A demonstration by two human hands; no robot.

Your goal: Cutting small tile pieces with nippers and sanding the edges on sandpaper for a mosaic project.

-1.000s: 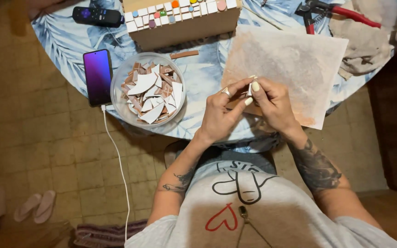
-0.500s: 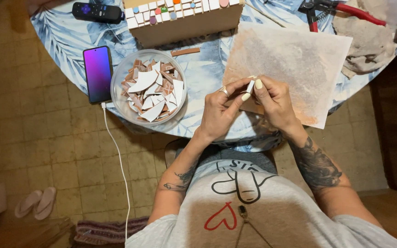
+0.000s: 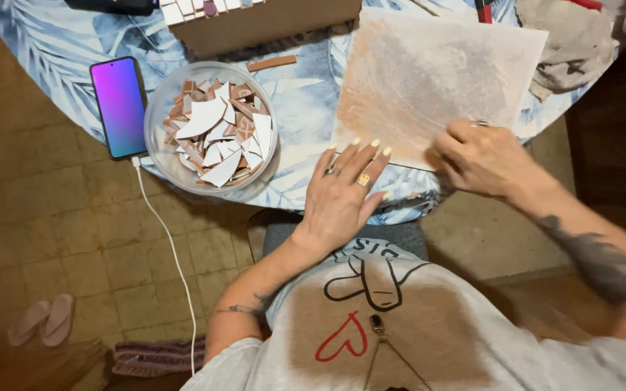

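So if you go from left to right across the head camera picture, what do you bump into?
Sandals on the floor → phone → bowl of broken tile pieces → left hand → right hand → grey cloth

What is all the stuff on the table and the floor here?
Bowl: one, clear, table left.
Broken tile pieces: many, white and brown, in the bowl.
Phone: one, purple screen, left of bowl, white cable plugged in.
Sheet: one, whitish with brown smears, table right.
Cardboard box: one, brown, top edge.
Cloth: one, grey, top right.
Sandals: two, pink, floor.
Left hand: flat, fingers spread at sheet's edge.
Right hand: curled on sheet's lower corner.
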